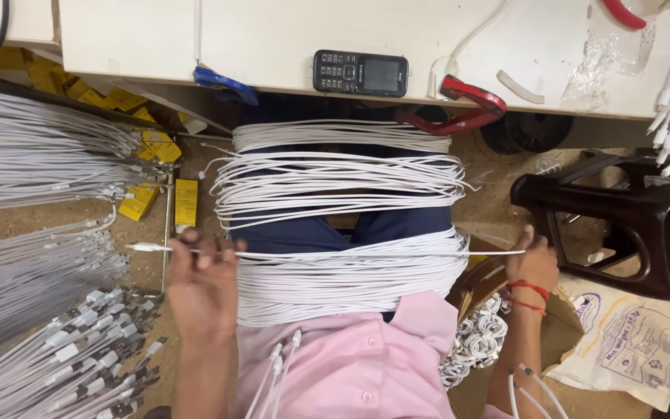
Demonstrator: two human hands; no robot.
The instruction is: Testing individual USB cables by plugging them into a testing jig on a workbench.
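The largest mass is the heap of white cables laid across the person's lap in dark blue trousers, filling the middle of the view from 12 to 6 o'clock. A second spread of white cables with plug ends lies on the floor toward 8 and 9 o'clock. A black plastic stool sits at 3 o'clock, and a black keypad phone rests on the white table edge at 12.

One single white cable is stretched level across the lap pile. The left hand is closed around it near its plug end at 9 o'clock; the right hand, with a red thread at the wrist, pinches the other end at 3 o'clock.

The likely trouble: the taut cable lies touching the loose strands, so dragging it could snag and pull neighbours off the lap. The phone, lying close to the table's edge, could be knocked down.
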